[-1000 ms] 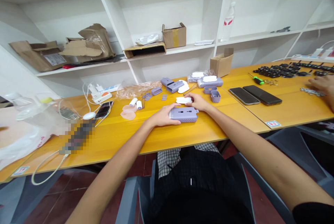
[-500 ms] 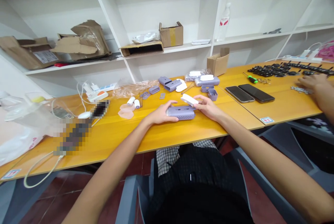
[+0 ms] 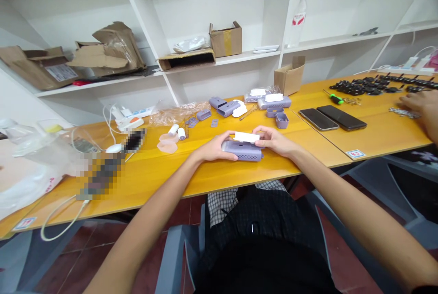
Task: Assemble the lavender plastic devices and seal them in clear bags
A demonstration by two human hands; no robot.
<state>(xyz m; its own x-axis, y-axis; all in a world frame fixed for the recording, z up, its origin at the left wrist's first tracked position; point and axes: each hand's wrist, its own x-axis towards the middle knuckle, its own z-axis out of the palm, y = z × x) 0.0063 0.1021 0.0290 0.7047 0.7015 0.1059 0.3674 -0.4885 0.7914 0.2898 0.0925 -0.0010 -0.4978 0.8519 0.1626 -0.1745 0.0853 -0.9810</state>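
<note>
My left hand is closed around the left end of a purple plastic casing with rows of small holes along its near side. Just over the casing's slotted top is a white oblong plastic piece, its right end pinched by my right hand. Whether the white piece touches the top cannot be told. Behind my hands lie more purple casings, a spring, two small purple cups and white cylinders.
Two phones lie to the right, near a green screwdriver and black parts. Another person's hand is at the far right over small metal pieces. A cable hangs at the left edge. Shelves rise behind.
My right hand has brought the white piece left and down, from above the casing's right end to over its top, and levelled it. The view has shifted slightly.
</note>
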